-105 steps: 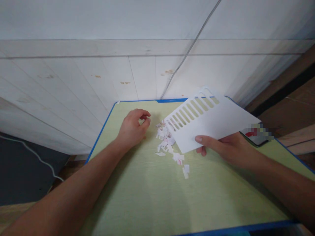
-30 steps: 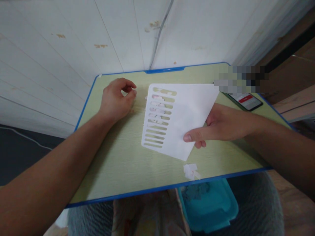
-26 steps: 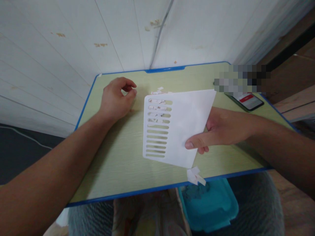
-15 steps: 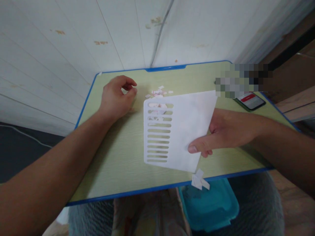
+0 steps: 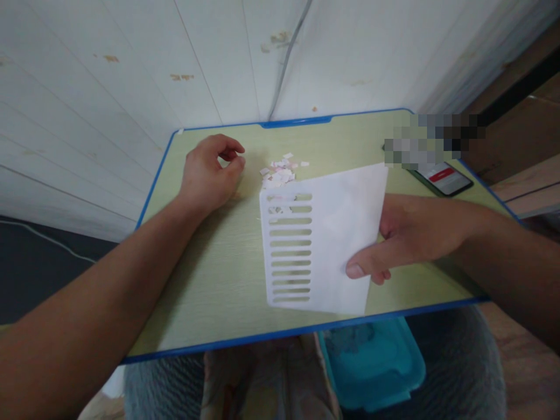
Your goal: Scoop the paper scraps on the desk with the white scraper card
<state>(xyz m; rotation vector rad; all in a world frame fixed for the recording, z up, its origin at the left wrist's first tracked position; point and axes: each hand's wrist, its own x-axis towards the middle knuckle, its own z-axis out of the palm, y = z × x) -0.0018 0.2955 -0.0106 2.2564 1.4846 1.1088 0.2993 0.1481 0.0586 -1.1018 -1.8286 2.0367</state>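
My right hand [image 5: 394,245] grips a thin white board [image 5: 335,233] by its right side, thumb on the near face and the fingers mostly hidden behind. A column of horizontal slots runs down the board's left part. The board is held tilted over the table, its lower corner close to the front edge. Beyond its top left corner lies a small heap of torn paper scraps [image 5: 280,174], some of it seen through the upper slots. Left of the heap, my left hand [image 5: 212,172] rests on the table, loosely curled, with a gap between thumb and fingers and nothing held.
A pale green table [image 5: 205,286] with a blue rim stands against a white panelled wall [image 5: 131,52]. Below its front edge sits a turquoise plastic container [image 5: 376,373]. A phone [image 5: 446,177] lies at the right, beside a blurred-out patch. A grey cable [image 5: 286,58] hangs down the wall.
White paper scraps that were at the front edge above the turquoise container are gone from there. The board has moved slightly nearer and right, uncovering more of the heap. My left hand stays put.
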